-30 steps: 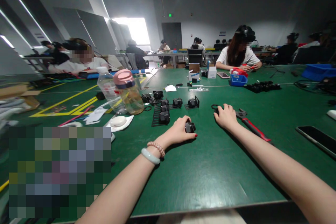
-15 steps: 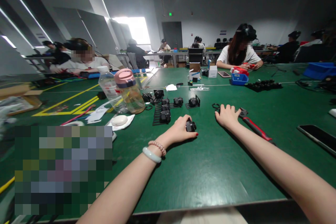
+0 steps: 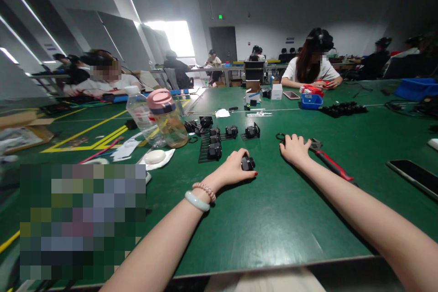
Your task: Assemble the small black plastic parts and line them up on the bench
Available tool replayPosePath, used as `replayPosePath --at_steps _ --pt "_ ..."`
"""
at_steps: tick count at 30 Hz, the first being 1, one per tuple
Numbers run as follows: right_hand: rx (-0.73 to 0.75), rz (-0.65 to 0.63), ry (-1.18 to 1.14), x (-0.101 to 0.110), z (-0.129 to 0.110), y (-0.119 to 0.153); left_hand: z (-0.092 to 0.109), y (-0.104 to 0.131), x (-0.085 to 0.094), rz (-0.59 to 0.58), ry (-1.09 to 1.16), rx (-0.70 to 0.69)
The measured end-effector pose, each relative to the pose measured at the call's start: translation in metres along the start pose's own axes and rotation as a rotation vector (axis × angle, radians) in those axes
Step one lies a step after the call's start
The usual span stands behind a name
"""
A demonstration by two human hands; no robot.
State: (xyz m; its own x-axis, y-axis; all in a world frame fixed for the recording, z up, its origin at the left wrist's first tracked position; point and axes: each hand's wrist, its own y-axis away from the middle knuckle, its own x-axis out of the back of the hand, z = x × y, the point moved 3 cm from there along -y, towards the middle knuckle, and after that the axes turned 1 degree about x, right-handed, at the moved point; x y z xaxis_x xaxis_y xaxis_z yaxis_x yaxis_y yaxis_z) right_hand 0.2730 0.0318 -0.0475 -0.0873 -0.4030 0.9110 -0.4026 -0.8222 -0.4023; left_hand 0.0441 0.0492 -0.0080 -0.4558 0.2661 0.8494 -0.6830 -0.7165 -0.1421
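Inward from the near edge of the green surface (image 3: pixel 273 228), the left hand (image 3: pixel 233 167) curls fingers and thumb around a black part (image 3: pixel 247 164). To its right, the right hand (image 3: pixel 296 150) lies palm down, fingers half bent, just beside a black ring (image 3: pixel 280 136); whether it grips anything underneath, I cannot tell. A red-handled wrench (image 3: pixel 332 165) lies beside that hand, and a dark phone (image 3: pixel 415 177) is near the right edge. Beyond the left hand sit more black parts (image 3: pixel 215 149). On the left side, a pink-lidded bottle (image 3: pixel 174 130), partly filled with pale brown liquid, overlaps a clear bottle (image 3: pixel 137 109). Farther off, a small blue bin (image 3: pixel 311 101) holds something red (image 3: pixel 310 90), and a blue tray (image 3: pixel 415 90) sits toward the far right corner.
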Motion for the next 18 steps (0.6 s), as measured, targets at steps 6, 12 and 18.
replayPosePath --at_steps 6,12,18 --pt "0.012 -0.017 0.017 0.002 -0.002 0.000 0.002 0.000 0.001 0.002 0.037 0.000" --pt "0.073 0.008 0.059 0.015 -0.007 0.004 0.004 0.001 0.001 -0.003 0.032 0.005" --pt "0.253 0.020 0.043 0.035 -0.024 0.016 0.004 0.001 0.001 -0.009 0.036 0.028"
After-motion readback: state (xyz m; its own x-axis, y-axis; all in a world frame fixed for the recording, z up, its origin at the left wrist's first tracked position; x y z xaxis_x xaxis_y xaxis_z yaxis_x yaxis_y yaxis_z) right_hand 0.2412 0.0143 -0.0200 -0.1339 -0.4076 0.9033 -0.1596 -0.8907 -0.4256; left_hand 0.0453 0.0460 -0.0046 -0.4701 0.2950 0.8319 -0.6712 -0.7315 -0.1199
